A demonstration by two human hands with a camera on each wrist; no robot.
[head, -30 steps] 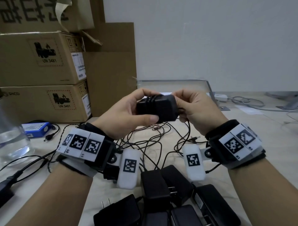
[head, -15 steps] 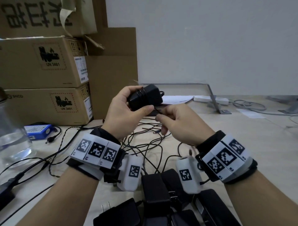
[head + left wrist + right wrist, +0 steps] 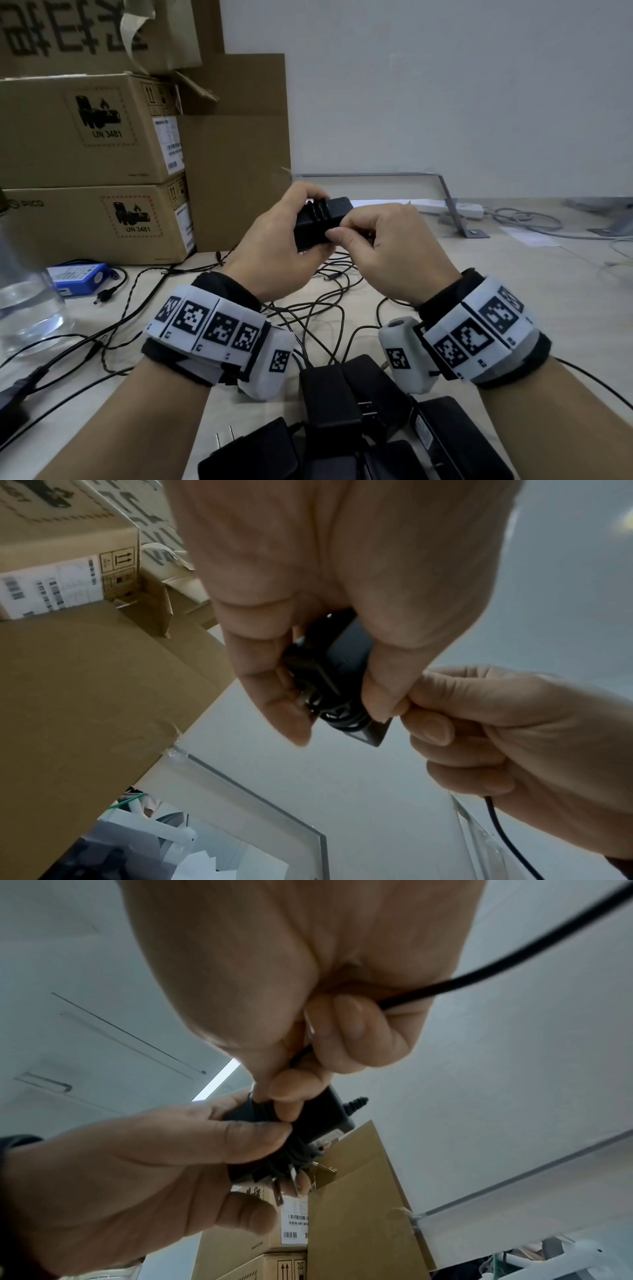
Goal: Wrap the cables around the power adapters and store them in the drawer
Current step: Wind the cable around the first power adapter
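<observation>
A black power adapter (image 3: 322,222) (image 3: 346,696) (image 3: 308,1131) is held up above the table, with several turns of its thin black cable (image 3: 514,961) round its body. My left hand (image 3: 274,246) (image 3: 308,615) grips the adapter, thumb across its side. My right hand (image 3: 387,246) (image 3: 308,1042) pinches the cable right against the adapter, and the rest of the cable trails down past the right wrist (image 3: 507,840). The adapter's metal prongs (image 3: 281,1188) point toward the left palm. No drawer is in view.
Several more black adapters (image 3: 332,397) lie near the table's front edge, with loose cables (image 3: 329,301) tangled behind them. Cardboard boxes (image 3: 85,137) stand at the left, with a blue battery pack (image 3: 78,279) and a clear water bottle (image 3: 24,308) in front. A metal bracket (image 3: 452,209) stands behind.
My right hand swung under the adapter and back up to its near side, carrying the cable round. The left hand kept hold of the adapter, which tilted and shifted slightly.
</observation>
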